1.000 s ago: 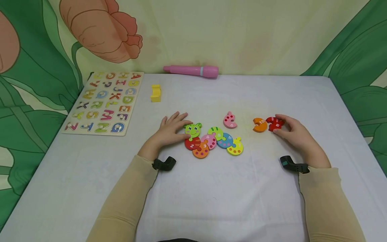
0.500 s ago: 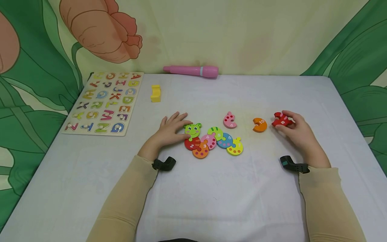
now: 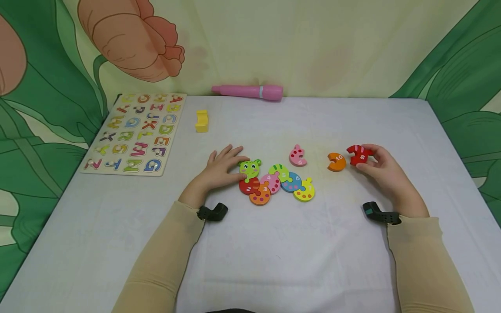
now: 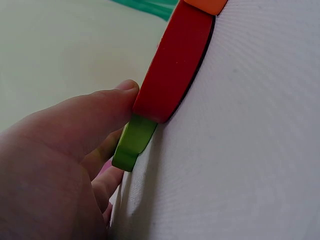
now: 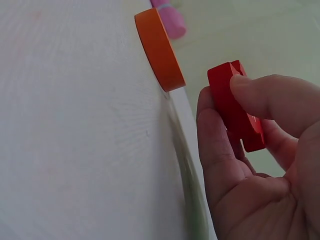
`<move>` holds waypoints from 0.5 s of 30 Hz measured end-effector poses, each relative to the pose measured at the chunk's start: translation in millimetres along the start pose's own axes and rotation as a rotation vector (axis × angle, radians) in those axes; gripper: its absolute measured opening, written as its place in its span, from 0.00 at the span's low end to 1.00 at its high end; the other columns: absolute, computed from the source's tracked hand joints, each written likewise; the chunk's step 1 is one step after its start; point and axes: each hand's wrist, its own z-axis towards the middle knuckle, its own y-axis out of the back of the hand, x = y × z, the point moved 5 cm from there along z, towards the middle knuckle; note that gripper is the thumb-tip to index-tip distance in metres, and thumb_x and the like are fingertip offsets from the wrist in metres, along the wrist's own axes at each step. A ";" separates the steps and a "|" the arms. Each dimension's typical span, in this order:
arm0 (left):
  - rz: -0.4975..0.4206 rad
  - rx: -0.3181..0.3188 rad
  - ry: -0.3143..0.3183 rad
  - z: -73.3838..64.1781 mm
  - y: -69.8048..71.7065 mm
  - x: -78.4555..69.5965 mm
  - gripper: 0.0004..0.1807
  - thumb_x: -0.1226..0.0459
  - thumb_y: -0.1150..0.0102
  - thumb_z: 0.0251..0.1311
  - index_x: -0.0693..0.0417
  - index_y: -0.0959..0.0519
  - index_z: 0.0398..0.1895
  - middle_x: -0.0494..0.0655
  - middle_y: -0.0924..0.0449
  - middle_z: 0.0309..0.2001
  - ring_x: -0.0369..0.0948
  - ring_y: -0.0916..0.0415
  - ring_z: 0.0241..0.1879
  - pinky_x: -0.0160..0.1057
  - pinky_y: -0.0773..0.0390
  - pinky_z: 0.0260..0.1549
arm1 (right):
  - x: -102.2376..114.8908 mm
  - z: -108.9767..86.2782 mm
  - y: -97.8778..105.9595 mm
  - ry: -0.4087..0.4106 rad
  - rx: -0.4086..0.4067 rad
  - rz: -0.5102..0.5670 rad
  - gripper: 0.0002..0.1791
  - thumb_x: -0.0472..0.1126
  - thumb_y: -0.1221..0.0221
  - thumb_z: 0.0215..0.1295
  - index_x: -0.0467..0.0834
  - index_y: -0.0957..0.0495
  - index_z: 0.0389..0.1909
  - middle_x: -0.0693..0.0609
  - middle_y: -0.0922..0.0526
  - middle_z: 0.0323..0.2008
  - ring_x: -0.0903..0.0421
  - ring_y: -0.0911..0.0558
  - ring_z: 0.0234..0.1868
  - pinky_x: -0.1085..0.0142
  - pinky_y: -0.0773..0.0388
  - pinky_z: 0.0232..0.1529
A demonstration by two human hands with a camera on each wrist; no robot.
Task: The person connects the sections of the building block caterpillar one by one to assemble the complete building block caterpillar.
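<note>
My left hand [image 3: 220,170] holds the green smiling caterpillar-head puzzle piece [image 3: 249,168] between thumb and index finger, other fingers spread. In the left wrist view the thumb touches the edge of the red piece [image 4: 175,65]. Joined behind the head is a row of numbered pieces, ending in a yellow piece [image 3: 305,191]. My right hand [image 3: 387,174] pinches a red striped puzzle piece numbered 8 [image 3: 359,155], raised off the table in the right wrist view. Left of it lies the orange piece numbered 10 [image 3: 336,161]. A pink dotted piece [image 3: 298,156] lies loose above the row.
An alphabet board [image 3: 135,134] lies at the left back of the white-covered table [image 3: 297,256]. Beside it stands a yellow block [image 3: 202,121]. A pink pen-shaped object [image 3: 246,91] lies along the back edge, against a printed curtain [image 3: 332,48].
My right hand has lifted the red piece away from the orange one, first to the right, then slightly back left, turning it. My left hand and the joined row have stayed still.
</note>
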 end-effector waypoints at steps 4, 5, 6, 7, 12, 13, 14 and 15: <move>0.001 0.000 0.000 -0.4 0.2 -0.5 0.28 0.46 0.46 0.53 0.37 0.32 0.60 0.41 0.53 0.71 0.45 0.68 0.72 0.60 0.72 0.64 | 3.9 -2.1 -1.4 0.025 0.037 -0.015 0.36 0.50 0.47 0.63 0.53 0.52 0.69 0.40 0.50 0.67 0.71 0.31 0.43 0.86 0.31 0.40; 0.001 0.000 0.001 -0.6 0.3 -0.6 0.29 0.46 0.46 0.53 0.37 0.32 0.60 0.41 0.53 0.71 0.45 0.68 0.72 0.60 0.72 0.64 | 5.8 -2.6 -2.2 0.035 0.049 -0.019 0.35 0.49 0.48 0.64 0.52 0.51 0.69 0.40 0.48 0.66 0.72 0.31 0.44 0.86 0.31 0.41; 0.002 0.001 0.002 -0.8 0.3 -0.9 0.29 0.46 0.46 0.53 0.37 0.32 0.60 0.41 0.53 0.71 0.45 0.68 0.72 0.60 0.72 0.64 | 7.9 -3.3 -2.9 0.043 0.059 -0.028 0.35 0.48 0.48 0.64 0.52 0.51 0.69 0.40 0.47 0.65 0.72 0.31 0.43 0.86 0.31 0.40; 0.002 0.001 0.002 -0.8 0.3 -0.9 0.29 0.46 0.46 0.53 0.37 0.33 0.60 0.41 0.53 0.71 0.45 0.68 0.72 0.60 0.72 0.64 | 10.4 -4.2 -3.9 0.050 0.069 -0.038 0.34 0.48 0.48 0.65 0.52 0.50 0.69 0.41 0.46 0.64 0.73 0.31 0.43 0.86 0.31 0.40; 0.002 0.002 0.005 -1.1 0.1 -0.8 0.29 0.46 0.47 0.54 0.37 0.33 0.61 0.41 0.53 0.71 0.45 0.68 0.72 0.60 0.72 0.64 | 27.8 -8.1 -18.8 0.139 0.162 -0.050 0.32 0.43 0.48 0.65 0.46 0.48 0.68 0.39 0.44 0.64 0.71 0.31 0.46 0.83 0.28 0.40; 0.002 0.002 0.006 -1.1 0.1 -0.7 0.29 0.46 0.47 0.54 0.37 0.33 0.61 0.41 0.53 0.71 0.45 0.68 0.72 0.60 0.72 0.64 | 31.7 -8.8 -23.9 0.155 0.187 -0.048 0.32 0.42 0.48 0.65 0.45 0.47 0.68 0.39 0.44 0.64 0.69 0.31 0.47 0.81 0.27 0.40; 0.002 0.002 0.005 -1.0 0.1 -0.7 0.29 0.46 0.47 0.54 0.37 0.33 0.61 0.41 0.53 0.71 0.45 0.68 0.72 0.60 0.72 0.64 | 35.5 -9.5 -29.5 0.172 0.213 -0.047 0.32 0.41 0.48 0.64 0.44 0.46 0.68 0.39 0.43 0.64 0.67 0.31 0.49 0.80 0.26 0.40; 0.003 0.002 0.005 -0.9 0.1 -0.6 0.29 0.46 0.47 0.54 0.37 0.33 0.61 0.41 0.53 0.71 0.45 0.67 0.72 0.60 0.71 0.64 | 38.5 -10.0 -35.5 0.178 0.236 -0.046 0.31 0.40 0.47 0.64 0.44 0.45 0.67 0.40 0.43 0.64 0.64 0.30 0.50 0.79 0.25 0.41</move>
